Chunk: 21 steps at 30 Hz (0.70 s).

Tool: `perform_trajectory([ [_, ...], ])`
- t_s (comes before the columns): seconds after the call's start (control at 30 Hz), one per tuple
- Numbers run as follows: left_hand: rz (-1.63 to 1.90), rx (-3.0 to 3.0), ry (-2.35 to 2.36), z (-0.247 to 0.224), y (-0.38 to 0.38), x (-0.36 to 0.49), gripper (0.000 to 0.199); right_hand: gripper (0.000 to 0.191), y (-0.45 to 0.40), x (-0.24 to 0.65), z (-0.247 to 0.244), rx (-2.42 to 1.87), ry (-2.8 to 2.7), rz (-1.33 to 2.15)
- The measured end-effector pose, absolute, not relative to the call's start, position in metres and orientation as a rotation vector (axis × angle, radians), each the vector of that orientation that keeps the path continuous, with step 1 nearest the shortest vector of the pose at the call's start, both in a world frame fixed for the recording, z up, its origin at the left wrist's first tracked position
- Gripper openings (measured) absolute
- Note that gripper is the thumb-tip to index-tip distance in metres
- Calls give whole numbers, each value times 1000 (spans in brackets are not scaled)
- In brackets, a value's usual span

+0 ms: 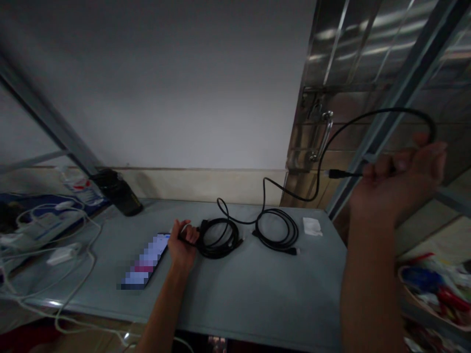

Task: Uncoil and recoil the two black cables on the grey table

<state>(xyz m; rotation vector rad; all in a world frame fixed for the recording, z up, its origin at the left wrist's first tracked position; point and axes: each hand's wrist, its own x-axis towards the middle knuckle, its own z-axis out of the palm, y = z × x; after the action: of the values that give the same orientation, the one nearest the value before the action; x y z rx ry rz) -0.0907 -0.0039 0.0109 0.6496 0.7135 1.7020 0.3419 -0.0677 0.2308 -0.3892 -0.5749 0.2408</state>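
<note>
In my raised right hand (399,174), at the right of the head view, the fingers are closed on a black cable (371,113). Its plug (338,173) sticks out to the left of the fingers, and the cable arches up and then drops to the table. My left hand (183,240) is closed around a black cable at the left side of a coil (218,239) lying on the table. Right of that lies another black coil (277,230) with a plug (292,251) at its lower edge. Where the strands cross between the coils, I cannot tell which belongs to which.
A phone (147,262) lies on the grey table (257,299) beside my left hand. A dark container (117,191) and a bottle (79,184) stand at back left, near white cords and a power strip (37,230). A white packet (312,226) lies at right, near a metal post (353,181).
</note>
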Motion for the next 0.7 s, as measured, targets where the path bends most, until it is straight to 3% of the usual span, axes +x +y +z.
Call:
perform_trajectory([
  [0.4, 1722, 686, 951, -2, 6, -87, 56, 20, -34, 241, 211, -390, -885, 271],
  [0.53, 1719, 755, 1033, -6, 11, -80, 64, 26, -19, 174, 164, -732, -1525, 346],
  [0.7, 1691, 849, 1092, -7, 8, -76, 69, 31, -17, 115, 92, -1072, -2475, 177],
])
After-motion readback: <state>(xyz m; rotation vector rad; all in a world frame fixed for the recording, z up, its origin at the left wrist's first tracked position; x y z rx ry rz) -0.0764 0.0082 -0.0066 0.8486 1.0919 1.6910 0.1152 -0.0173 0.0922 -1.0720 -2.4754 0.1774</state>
